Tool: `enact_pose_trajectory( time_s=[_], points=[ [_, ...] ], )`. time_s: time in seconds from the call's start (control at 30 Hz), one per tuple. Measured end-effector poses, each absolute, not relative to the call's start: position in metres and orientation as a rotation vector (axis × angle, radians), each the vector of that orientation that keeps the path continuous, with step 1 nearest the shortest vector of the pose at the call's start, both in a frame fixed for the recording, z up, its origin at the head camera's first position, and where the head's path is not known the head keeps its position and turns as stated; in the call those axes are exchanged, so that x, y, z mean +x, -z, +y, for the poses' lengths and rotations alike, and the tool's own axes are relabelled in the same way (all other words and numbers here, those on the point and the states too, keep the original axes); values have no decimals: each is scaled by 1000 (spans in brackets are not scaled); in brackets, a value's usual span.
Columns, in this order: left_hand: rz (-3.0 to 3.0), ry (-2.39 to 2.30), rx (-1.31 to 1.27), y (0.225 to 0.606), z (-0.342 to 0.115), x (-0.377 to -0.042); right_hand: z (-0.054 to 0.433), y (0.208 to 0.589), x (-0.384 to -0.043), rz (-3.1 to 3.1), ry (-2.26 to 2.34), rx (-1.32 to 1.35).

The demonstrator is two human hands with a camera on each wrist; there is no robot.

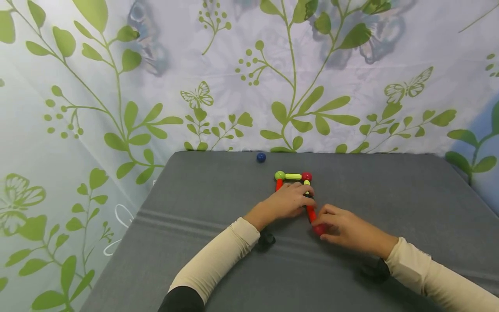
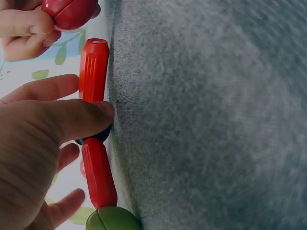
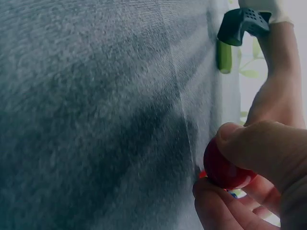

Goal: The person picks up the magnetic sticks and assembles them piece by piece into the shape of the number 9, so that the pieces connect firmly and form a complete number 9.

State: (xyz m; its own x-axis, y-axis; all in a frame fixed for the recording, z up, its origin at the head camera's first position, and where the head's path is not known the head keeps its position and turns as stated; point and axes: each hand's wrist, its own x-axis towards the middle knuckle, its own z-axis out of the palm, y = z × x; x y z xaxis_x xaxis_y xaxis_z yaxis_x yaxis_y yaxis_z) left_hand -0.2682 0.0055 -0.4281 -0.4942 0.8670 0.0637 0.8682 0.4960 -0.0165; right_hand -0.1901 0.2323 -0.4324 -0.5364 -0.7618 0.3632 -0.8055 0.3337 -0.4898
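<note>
An angular frame of toy rods and balls lies on the grey table: a green ball (image 1: 280, 175), a yellow-green rod (image 1: 293, 177), a red ball (image 1: 306, 177) and more rods. My left hand (image 1: 289, 200) pinches a red rod (image 2: 93, 72) at its lower end, thumb across the joint with a dark blue ball (image 2: 100, 136). Below that joint, another red rod (image 2: 99, 173) leads to the green ball. A second red ball (image 3: 228, 167) is pinched between thumb and fingers of my right hand (image 1: 347, 229), close to the rod's free end. Fingers partly cover both joints.
A blue ball (image 1: 261, 157) lies near the table's far edge, in front of a leaf-patterned cloth (image 1: 241, 121). In the right wrist view, a green rod (image 3: 224, 57) shows beside the left wrist's dark perforated mount (image 3: 240, 25).
</note>
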Motion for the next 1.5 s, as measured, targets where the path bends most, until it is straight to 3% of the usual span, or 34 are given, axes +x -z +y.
enact_pose_trajectory(
  time_s=[0.7,1.5],
  points=[
    [-2635,-66,-1550,433,12,-267,222,441,-192,-2519,-849,1480],
    [-2649,156,-1595,431,1,-272,214,442,-198,-2456,-837,1511]
  ],
)
